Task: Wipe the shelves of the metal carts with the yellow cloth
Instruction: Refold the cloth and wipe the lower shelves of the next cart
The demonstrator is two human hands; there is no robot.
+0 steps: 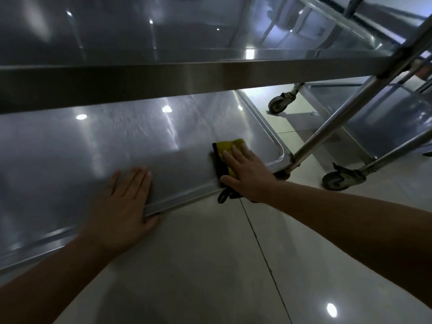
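Nearest, the left hand [127, 202] lies flat, fingers straight, on the lower shelf [70, 146] by its front rim. The right hand [245, 174], flat too, presses the cloth [228, 148] near the shelf's right corner. An upper shelf [163, 73] overhangs; beyond, a second cart [378, 118] stands on the floor [210, 265]

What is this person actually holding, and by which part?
Nothing is gripped. The right hand presses flat on top of the yellow cloth on the lower shelf; the left hand rests flat on the shelf's front edge.
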